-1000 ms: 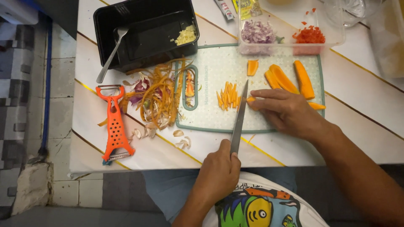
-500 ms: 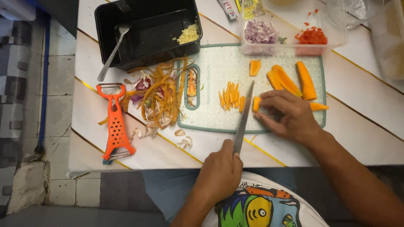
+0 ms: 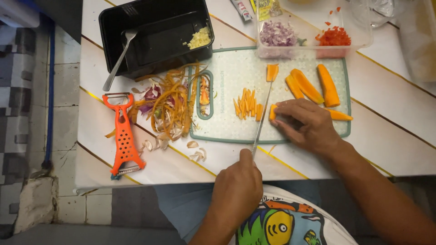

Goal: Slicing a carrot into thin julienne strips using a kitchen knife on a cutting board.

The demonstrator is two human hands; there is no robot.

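Head cam looking straight down at a pale cutting board with a green rim, so I'll place everything off that. Left hand sits just off the near edge of the board, fist clenched around the handle of a knife, whose thin blade runs up across the middle of the board. Right hand lies on the board's near right part, fingers curled down and pinning a carrot piece; only its orange cut end pokes out right beside the blade.

Progress-wise, I'd say it's maybe a third of the way: a small pile of carrot sticks lies in the middle of the board, just left of the blade, so some cutting is done. What's left: three long carrot wedges on the far right part of the board, a short chunk near the far edge, and a thin sliver sticking out past the right hand.

Off the left side of the board is a heap of carrot and onion peels, and further left an orange peeler. Beyond the far left corner sits a black tray with a spoon and some minced garlic. A clear container overlapping the board's far edge holds chopped purple onion and red bits.
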